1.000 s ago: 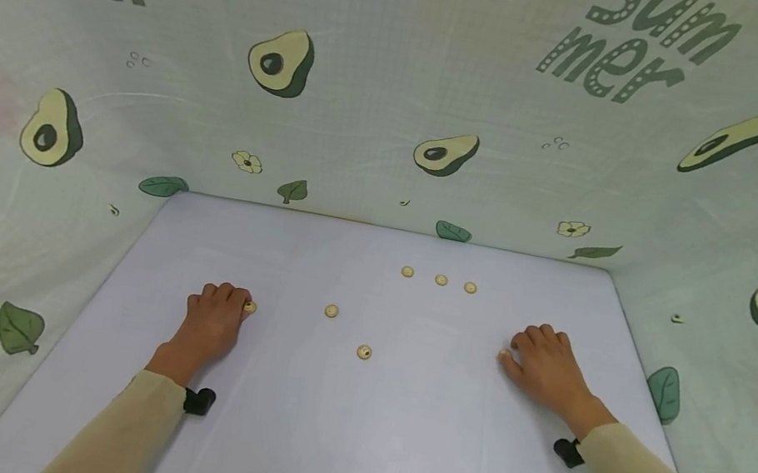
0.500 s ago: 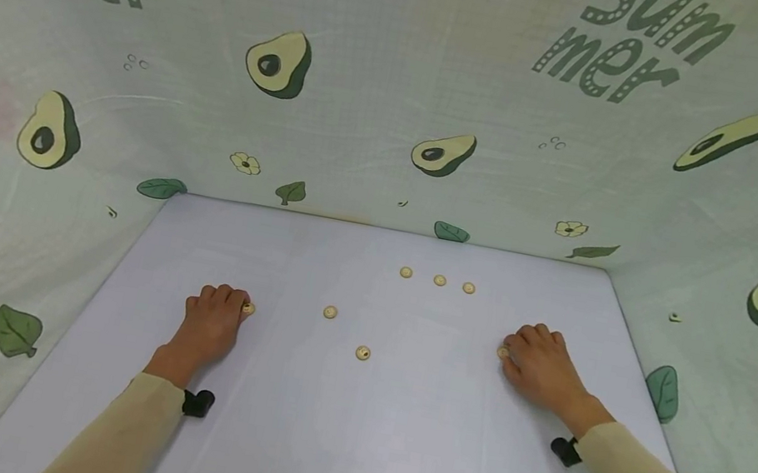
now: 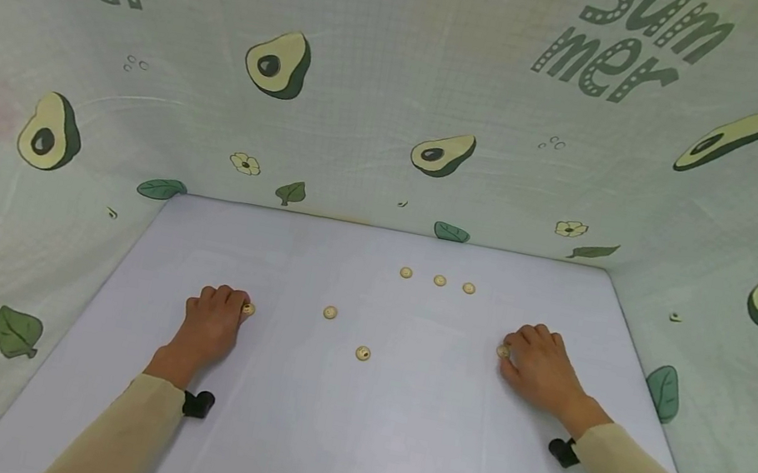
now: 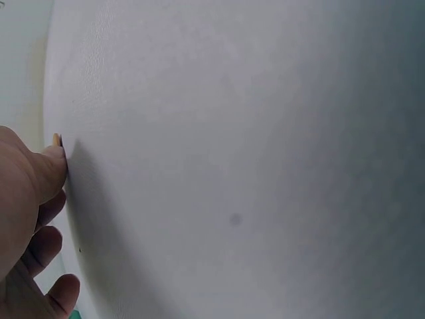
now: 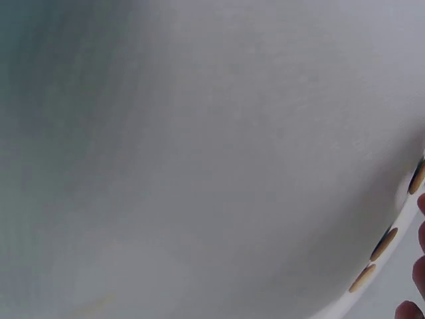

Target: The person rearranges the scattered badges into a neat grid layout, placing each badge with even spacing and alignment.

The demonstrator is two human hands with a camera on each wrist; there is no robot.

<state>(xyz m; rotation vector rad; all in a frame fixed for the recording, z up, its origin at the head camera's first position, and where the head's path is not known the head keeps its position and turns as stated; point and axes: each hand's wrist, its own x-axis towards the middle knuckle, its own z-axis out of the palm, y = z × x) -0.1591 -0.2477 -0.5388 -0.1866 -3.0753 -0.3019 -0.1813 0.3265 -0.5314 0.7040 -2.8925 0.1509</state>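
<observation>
Several small round light-wood discs, each with markings on its face, lie on the white table. In the head view, my left hand [image 3: 212, 321] pinches one disc [image 3: 248, 309] between thumb and fingers, close to the tabletop. In the left wrist view its thin edge [image 4: 57, 139] shows past the thumb tip. On the right side, my right hand [image 3: 542, 369] has its thumb and curled fingers at another disc [image 3: 503, 351], pinching its edge. Only a few fingertips [image 5: 420, 272] of that hand appear in the right wrist view, beside several discs [image 5: 384, 244].
Between the hands lie two loose discs, one farther off [image 3: 331, 313] and one nearer [image 3: 362, 354]. A row of three, with its middle disc [image 3: 440, 280], lies toward the back. A cloth [image 3: 350, 138] printed with avocados hangs around the white table [image 3: 341, 450].
The right hand's fingers have closed in on the disc, which shows more plainly beside them. The left hand stays in place on its disc.
</observation>
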